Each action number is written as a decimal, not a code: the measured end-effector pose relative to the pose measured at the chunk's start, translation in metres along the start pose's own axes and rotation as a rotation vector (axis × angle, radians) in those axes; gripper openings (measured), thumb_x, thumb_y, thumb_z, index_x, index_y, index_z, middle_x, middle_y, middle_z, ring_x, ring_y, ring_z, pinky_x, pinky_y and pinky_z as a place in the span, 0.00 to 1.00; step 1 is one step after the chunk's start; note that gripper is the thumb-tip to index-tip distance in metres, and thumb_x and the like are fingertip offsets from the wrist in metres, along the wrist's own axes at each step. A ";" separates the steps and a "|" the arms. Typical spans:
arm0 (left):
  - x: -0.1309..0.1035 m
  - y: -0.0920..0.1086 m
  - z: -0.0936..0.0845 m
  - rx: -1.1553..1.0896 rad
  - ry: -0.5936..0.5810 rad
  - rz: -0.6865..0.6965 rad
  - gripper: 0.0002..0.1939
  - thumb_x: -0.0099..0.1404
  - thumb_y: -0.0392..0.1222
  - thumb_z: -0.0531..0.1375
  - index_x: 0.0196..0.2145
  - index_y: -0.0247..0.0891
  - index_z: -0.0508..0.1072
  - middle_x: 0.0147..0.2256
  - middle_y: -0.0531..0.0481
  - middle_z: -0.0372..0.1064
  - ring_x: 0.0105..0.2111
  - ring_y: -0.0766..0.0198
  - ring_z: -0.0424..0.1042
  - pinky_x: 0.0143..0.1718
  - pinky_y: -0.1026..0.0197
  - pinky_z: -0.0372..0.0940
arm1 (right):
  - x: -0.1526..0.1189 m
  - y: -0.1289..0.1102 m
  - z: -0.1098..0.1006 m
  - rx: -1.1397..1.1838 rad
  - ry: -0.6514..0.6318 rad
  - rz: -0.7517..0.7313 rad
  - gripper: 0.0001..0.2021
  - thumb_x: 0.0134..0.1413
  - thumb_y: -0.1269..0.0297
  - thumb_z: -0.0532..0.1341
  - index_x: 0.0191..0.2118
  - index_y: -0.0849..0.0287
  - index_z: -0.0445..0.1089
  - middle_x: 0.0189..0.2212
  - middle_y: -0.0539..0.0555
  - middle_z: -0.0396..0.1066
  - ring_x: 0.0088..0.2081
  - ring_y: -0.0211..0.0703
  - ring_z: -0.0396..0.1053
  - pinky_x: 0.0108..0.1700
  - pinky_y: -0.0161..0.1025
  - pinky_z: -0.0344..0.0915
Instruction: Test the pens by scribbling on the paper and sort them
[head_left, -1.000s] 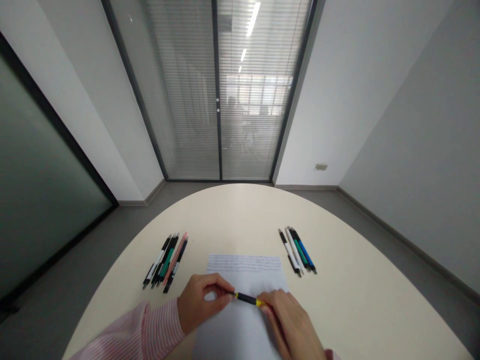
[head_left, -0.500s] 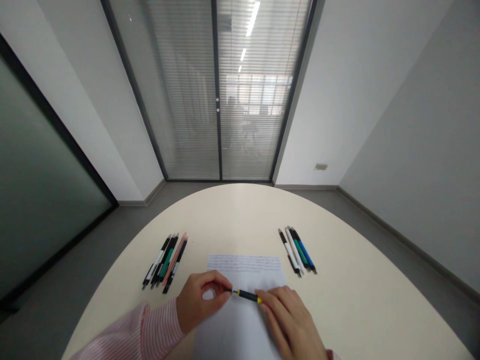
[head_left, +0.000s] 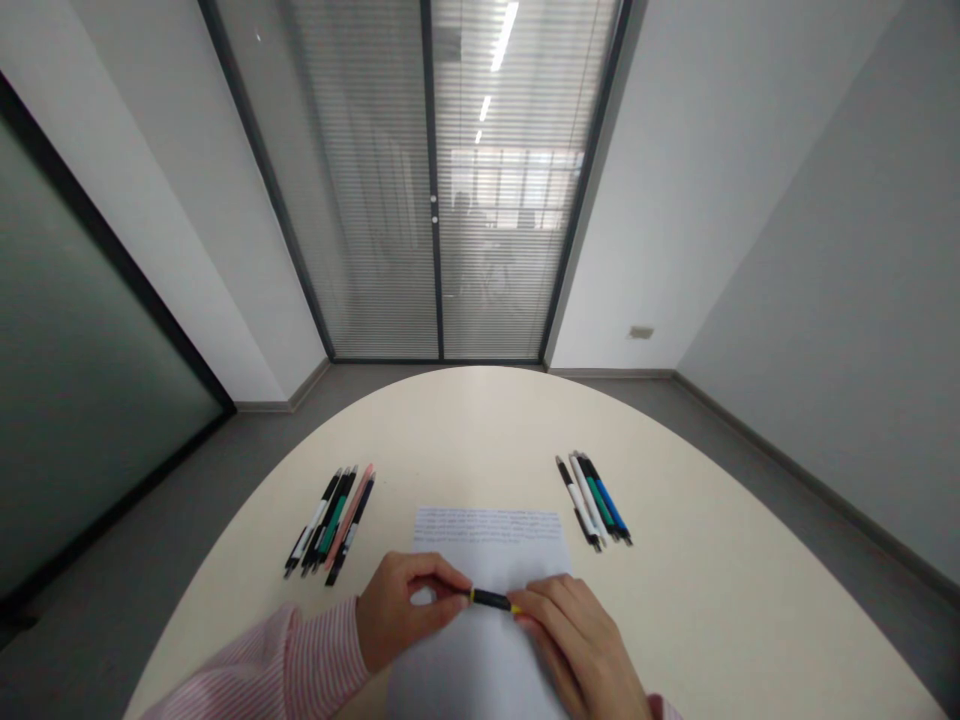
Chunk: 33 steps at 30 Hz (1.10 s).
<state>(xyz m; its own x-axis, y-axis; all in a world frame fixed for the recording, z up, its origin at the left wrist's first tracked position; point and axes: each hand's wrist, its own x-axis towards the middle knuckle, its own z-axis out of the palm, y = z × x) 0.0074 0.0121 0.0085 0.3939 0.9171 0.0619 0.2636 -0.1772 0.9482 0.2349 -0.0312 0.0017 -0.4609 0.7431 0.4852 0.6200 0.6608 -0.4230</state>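
While slatted blinds screen the tall, dark-framed glass partition (head_left: 375,250) at the back, a smooth, cream-coloured counter (head_left: 480,430) with a curved edge fills the foreground. On it lies a flat sheet of white paper (head_left: 480,680), its top crossed by close rows of dark writing too small to read. A cloth sleeve (head_left: 322,645) with thin pink and white stripes covers the left wrist. The left hand (head_left: 409,605) and right hand (head_left: 574,640) are over the paper, fingers narrowed around opposite ends of a slim black-and-yellow pen (head_left: 491,600), which spans the gap between them, tilted slightly down to the right. Slender pens in black, white, green and pink (head_left: 332,525) lie side by side left of the sheet; a smaller group in black, white, green and blue (head_left: 602,505) lies to its right.
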 end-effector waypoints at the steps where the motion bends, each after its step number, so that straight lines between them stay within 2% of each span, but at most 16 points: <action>1: 0.000 0.000 0.000 0.008 0.003 0.009 0.07 0.53 0.37 0.63 0.29 0.30 0.77 0.27 0.42 0.76 0.28 0.58 0.75 0.31 0.62 0.70 | 0.000 0.000 0.000 -0.002 0.006 0.011 0.13 0.63 0.70 0.50 0.51 0.56 0.62 0.36 0.54 0.71 0.35 0.45 0.66 0.35 0.41 0.63; 9: 0.002 0.002 0.002 -0.037 0.049 0.038 0.06 0.52 0.34 0.61 0.29 0.31 0.76 0.26 0.45 0.74 0.27 0.62 0.73 0.31 0.64 0.69 | 0.000 0.001 0.002 0.010 0.029 0.045 0.13 0.62 0.70 0.51 0.51 0.55 0.62 0.37 0.55 0.69 0.37 0.45 0.67 0.37 0.41 0.66; 19: 0.003 -0.006 -0.006 -0.099 0.070 0.012 0.06 0.53 0.35 0.61 0.30 0.32 0.75 0.29 0.46 0.73 0.30 0.62 0.72 0.34 0.64 0.69 | 0.000 0.000 0.004 0.049 0.056 0.099 0.12 0.61 0.73 0.52 0.48 0.55 0.63 0.36 0.54 0.67 0.38 0.44 0.66 0.38 0.41 0.66; 28: 0.004 0.000 -0.005 -0.140 0.046 0.003 0.05 0.52 0.35 0.63 0.30 0.32 0.74 0.28 0.47 0.71 0.29 0.63 0.70 0.33 0.64 0.68 | 0.000 -0.003 0.001 0.001 0.005 0.050 0.13 0.62 0.72 0.50 0.49 0.57 0.64 0.36 0.56 0.68 0.36 0.45 0.66 0.37 0.42 0.67; 33: 0.002 -0.001 -0.004 -0.241 0.003 0.044 0.06 0.54 0.36 0.63 0.30 0.32 0.72 0.30 0.45 0.71 0.32 0.61 0.72 0.37 0.61 0.68 | 0.002 -0.002 0.001 -0.022 -0.003 0.035 0.13 0.62 0.72 0.50 0.49 0.58 0.64 0.35 0.57 0.67 0.36 0.45 0.66 0.36 0.41 0.68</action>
<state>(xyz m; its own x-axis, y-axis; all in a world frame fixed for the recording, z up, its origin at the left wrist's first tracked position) 0.0039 0.0157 0.0086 0.3978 0.9114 0.1056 0.0281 -0.1271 0.9915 0.2321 -0.0313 0.0030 -0.4402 0.7661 0.4684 0.6495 0.6318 -0.4230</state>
